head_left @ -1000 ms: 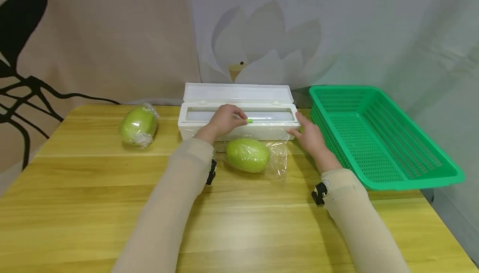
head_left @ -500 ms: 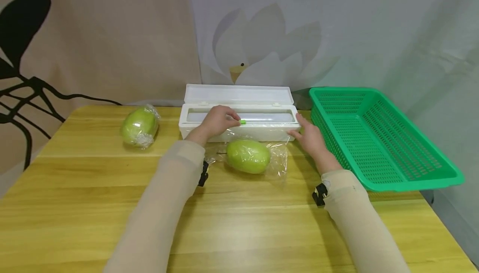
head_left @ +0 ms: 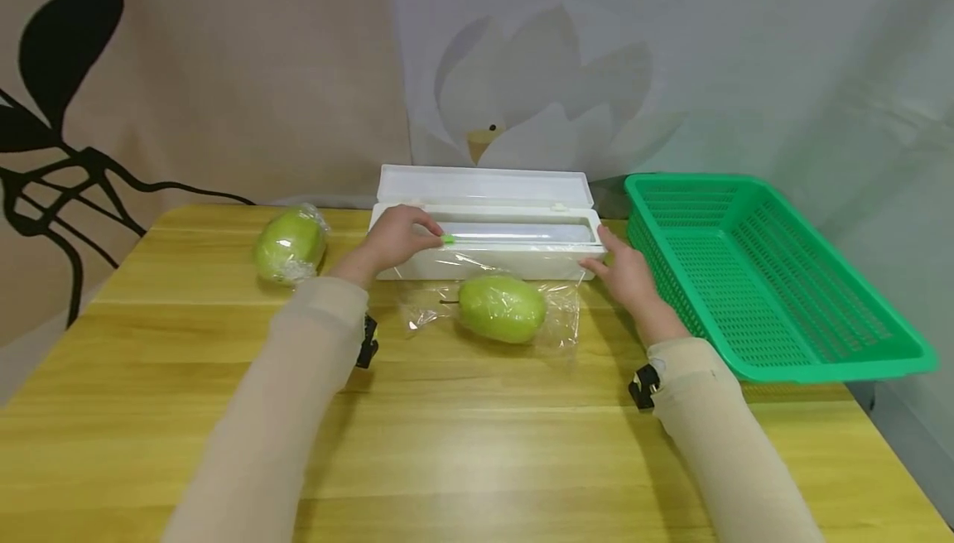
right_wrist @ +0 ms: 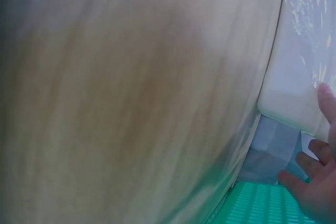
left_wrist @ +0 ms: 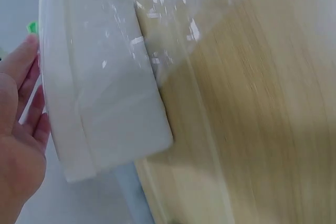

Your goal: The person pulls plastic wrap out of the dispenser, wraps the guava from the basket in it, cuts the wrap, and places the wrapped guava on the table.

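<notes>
At the back of the table stands a white cling film dispenser [head_left: 514, 261] with its lid raised and a roll inside. My left hand [head_left: 393, 238] pinches a small green slide cutter [head_left: 449, 239] between thumb and fingers, on the left part of the dispenser's front top edge. My right hand [head_left: 629, 278] holds the dispenser's right end, thumb on the front face [right_wrist: 299, 77]. A sheet of clear cling film [head_left: 561, 311] hangs from the front edge onto the table. A green oval fruit [head_left: 503, 309] with a thin dark stem lies there with film about it.
A second green fruit [head_left: 289, 247], wrapped in film, sits at the back left. On the right stands a green plastic basket [head_left: 760, 373], close beside my right hand. Behind the table hangs a printed cloth [head_left: 298, 71].
My left hand has slid left along the dispenser with the green cutter, and more loose film lies left of the fruit. The right hand stays at the dispenser's right end.
</notes>
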Motion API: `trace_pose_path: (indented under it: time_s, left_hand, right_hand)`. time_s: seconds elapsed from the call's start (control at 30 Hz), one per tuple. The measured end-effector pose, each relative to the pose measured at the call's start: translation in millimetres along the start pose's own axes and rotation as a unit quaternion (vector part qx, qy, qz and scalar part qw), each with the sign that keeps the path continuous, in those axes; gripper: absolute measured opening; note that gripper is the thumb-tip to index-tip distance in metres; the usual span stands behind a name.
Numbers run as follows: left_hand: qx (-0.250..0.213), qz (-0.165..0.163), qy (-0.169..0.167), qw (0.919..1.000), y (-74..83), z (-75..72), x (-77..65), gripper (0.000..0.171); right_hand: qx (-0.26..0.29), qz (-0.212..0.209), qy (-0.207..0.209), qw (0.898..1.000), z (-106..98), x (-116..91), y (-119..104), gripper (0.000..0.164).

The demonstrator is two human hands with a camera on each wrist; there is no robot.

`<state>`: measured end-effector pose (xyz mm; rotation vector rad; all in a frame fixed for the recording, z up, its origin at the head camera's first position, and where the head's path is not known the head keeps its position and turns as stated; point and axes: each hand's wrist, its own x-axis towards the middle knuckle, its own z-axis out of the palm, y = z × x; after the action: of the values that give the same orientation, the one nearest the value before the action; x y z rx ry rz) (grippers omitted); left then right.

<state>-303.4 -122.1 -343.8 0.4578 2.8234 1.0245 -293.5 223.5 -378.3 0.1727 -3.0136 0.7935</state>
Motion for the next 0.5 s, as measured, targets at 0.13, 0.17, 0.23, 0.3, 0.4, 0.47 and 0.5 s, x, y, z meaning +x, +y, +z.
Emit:
trace_pose_path:
  time_s: [0.13, 0.17, 0.23, 0.3, 0.4, 0.47, 0.5]
  left_hand:
    - [0.005, 0.004, 0.011, 0.9999, -10.0, -3.0, -1.7, 0.021]
    - [0.006, 0.005, 0.012, 0.9999, -11.4, -3.3, -1.8, 0.02]
    - [0.008, 0.007, 0.013, 0.9999, -13.5, -3.5, -2.0, 0.02]
    - [0.005, 0.003, 0.01, 0.9999, -13.2, -3.8, -2.7, 0.021]
    - [0.003, 0.001, 0.007, 1.0, -12.3, -4.5, -4.2, 0.021]
    - [0.001, -0.001, 0.004, 1.0, -11.9, -5.4, -5.5, 0.021]
    - [0.002, 0.0, 0.004, 1.0, -12.3, -6.0, -6.0, 0.021]
  right_hand:
    - [-0.008, -0.003, 0.003, 1.0, -0.4, -0.4, 2.4, 0.07]
    - [-0.01, -0.004, 0.004, 1.0, -0.5, -0.8, 2.8, 0.07]
    - [-0.013, -0.004, 0.004, 1.0, -0.5, -1.6, 3.7, 0.07]
    - [-0.015, -0.004, 0.005, 1.0, -0.4, -2.1, 4.2, 0.07]
    - [-0.014, -0.001, 0.005, 1.0, 0.0, -2.8, 4.4, 0.07]
    - [-0.013, 0.0, 0.004, 1.0, 0.5, -2.8, 4.2, 0.07]
    - [-0.011, 0.0, 0.004, 1.0, 0.5, -2.9, 4.0, 0.07]
